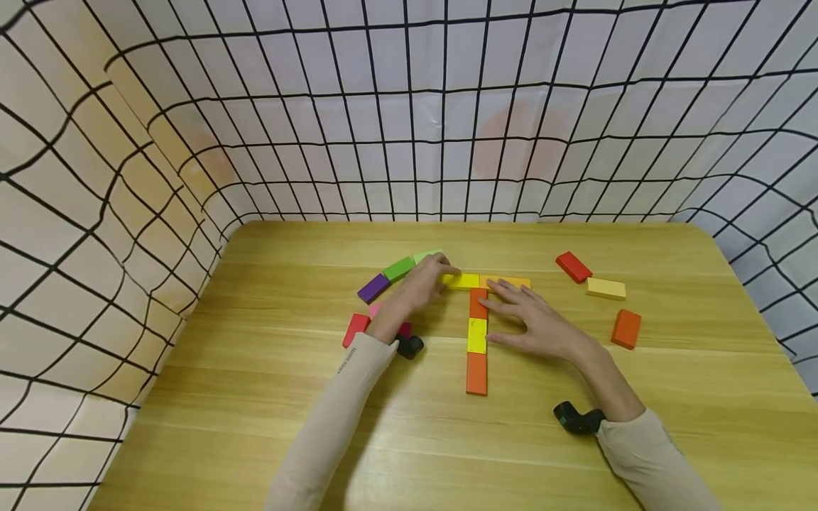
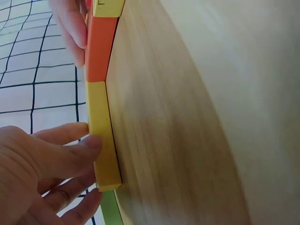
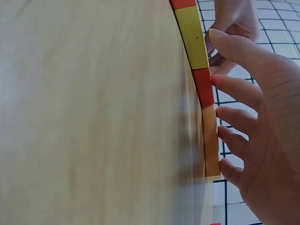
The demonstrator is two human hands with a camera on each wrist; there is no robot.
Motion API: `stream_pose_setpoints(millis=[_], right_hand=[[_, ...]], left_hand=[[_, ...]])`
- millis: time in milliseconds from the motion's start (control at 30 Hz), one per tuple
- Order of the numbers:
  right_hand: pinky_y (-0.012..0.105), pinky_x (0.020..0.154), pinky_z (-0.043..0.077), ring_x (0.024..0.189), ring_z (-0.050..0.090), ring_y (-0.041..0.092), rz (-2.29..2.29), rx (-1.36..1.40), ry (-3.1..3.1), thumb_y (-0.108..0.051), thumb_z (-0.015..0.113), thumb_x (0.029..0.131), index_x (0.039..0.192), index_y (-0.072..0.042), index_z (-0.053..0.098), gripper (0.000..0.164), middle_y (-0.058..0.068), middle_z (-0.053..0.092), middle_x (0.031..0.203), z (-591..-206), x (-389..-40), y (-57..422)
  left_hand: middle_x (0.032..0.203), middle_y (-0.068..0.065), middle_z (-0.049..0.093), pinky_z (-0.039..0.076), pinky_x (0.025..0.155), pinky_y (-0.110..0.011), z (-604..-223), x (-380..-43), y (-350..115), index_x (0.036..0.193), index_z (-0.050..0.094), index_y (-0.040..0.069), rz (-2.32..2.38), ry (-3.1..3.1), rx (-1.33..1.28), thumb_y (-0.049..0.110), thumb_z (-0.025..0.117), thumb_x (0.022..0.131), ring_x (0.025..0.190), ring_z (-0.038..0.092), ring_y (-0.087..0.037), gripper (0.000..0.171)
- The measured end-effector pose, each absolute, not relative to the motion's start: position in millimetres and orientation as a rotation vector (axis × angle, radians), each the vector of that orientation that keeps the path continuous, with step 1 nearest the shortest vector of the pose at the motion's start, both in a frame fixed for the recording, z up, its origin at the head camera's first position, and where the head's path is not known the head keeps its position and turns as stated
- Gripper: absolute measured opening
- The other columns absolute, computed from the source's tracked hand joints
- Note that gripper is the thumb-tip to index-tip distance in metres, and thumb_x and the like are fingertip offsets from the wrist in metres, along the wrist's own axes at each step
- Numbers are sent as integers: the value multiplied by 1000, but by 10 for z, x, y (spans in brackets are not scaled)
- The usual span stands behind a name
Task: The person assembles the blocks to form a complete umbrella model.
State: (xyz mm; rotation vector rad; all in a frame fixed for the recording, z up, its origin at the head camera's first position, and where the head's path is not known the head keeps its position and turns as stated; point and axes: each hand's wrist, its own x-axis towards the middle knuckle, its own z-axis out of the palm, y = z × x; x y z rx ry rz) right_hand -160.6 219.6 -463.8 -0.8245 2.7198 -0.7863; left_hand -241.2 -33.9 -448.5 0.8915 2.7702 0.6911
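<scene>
My left hand (image 1: 422, 286) pinches a yellow block (image 1: 465, 282) between thumb and fingers; the thumb lies on its face in the left wrist view. That block forms the left part of a crossbar, with a light orange block (image 1: 511, 280) on the right. Below them a red-orange block (image 1: 478, 294), a second yellow block (image 1: 476, 336) and an orange block (image 1: 476, 374) run end to end toward me, making a T. My right hand (image 1: 540, 323) has its fingers spread, the fingertips right at the light orange block and the stem's edge.
Left of the T lie purple (image 1: 373, 289), green (image 1: 399, 269) and light green (image 1: 424, 255) blocks in an arc, and a red block (image 1: 356, 331) beside partly hidden pink ones. Red (image 1: 573, 267), cream (image 1: 606, 289) and orange (image 1: 626, 329) blocks lie right. Black netting (image 1: 409, 142) surrounds the table.
</scene>
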Motion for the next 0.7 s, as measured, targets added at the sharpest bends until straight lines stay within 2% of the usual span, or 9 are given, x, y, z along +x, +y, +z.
stream_pose_setpoints(millis=[100, 167, 333, 433, 533, 700], right_hand=[[64, 129, 9, 160, 18, 38, -810, -818, 2708, -39, 70, 99, 158, -15, 45, 69, 12, 23, 173, -4612, -1614, 2203], [66, 127, 11, 160, 18, 41, -860, -814, 2700, -34, 68, 101, 159, -13, 42, 67, 14, 22, 173, -4587, -1626, 2241], [76, 119, 23, 155, 22, 52, -969, -767, 2731, -24, 62, 105, 159, -9, 42, 60, 22, 22, 171, -4517, -1692, 2486], [78, 114, 26, 153, 24, 55, -1011, -687, 2766, -22, 61, 105, 159, -7, 40, 59, 24, 24, 169, -4469, -1722, 2694], [79, 114, 25, 153, 22, 55, -1082, -556, 2780, -24, 60, 106, 161, -11, 37, 61, 25, 27, 168, -4416, -1723, 2911], [81, 110, 24, 148, 25, 60, -1122, -331, 2814, -28, 62, 105, 161, -11, 36, 65, 29, 31, 165, -4384, -1725, 3246]], left_hand=[[137, -18, 60, 49, 113, -39, -4482, -2352, -336, 137, 66, 2, 704, 2776, 961, 7, 70, 98, 128, 57, -33, 39], [147, -20, 54, 43, 119, -44, -4474, -2289, -321, 144, 60, 2, 701, 2747, 1016, 18, 71, 99, 137, 52, -35, 49], [170, -16, 28, 27, 129, -51, -4464, -2072, -277, 157, 43, 6, 613, 2635, 1100, 39, 71, 98, 158, 28, -34, 73], [174, -11, 17, 21, 130, -53, -4475, -1969, -252, 162, 36, 10, 557, 2581, 1097, 46, 73, 95, 162, 15, -32, 84], [176, -6, 8, 15, 131, -56, -4482, -1905, -229, 165, 27, 14, 508, 2534, 1077, 53, 75, 91, 164, 3, -29, 97], [176, -1, 6, 10, 132, -55, -4472, -1852, -206, 166, 25, 18, 440, 2535, 1058, 58, 78, 86, 164, 0, -27, 104]])
